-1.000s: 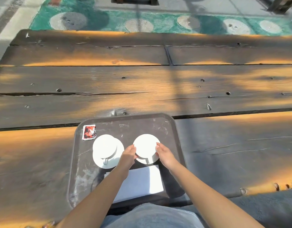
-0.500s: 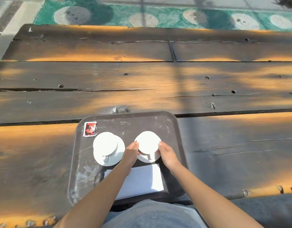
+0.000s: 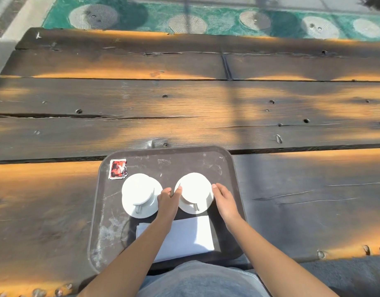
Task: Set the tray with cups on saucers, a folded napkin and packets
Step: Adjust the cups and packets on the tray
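Note:
A dark scuffed tray [image 3: 225, 168] lies on the wooden table in front of me. On it stand two white cups turned upside down on white saucers: the left cup [image 3: 137, 189] and the right cup [image 3: 194, 186] on its saucer [image 3: 204, 207]. My left hand [image 3: 169, 197] touches the right saucer's left rim, and my right hand [image 3: 222, 197] holds its right rim. A folded white napkin [image 3: 189, 236] lies at the tray's near side, partly under my left forearm. Red packets [image 3: 118, 169] sit in the tray's far left corner.
The table is made of dark, cracked planks [image 3: 184, 108] with patches of sunlight. Beyond its far edge lies a green patterned floor [image 3: 216, 18]. My grey-clothed lap [image 3: 197, 279] is at the near edge.
Both hands stay on the right saucer's rims. The tray and cups keep their arrangement; the view has shifted slightly.

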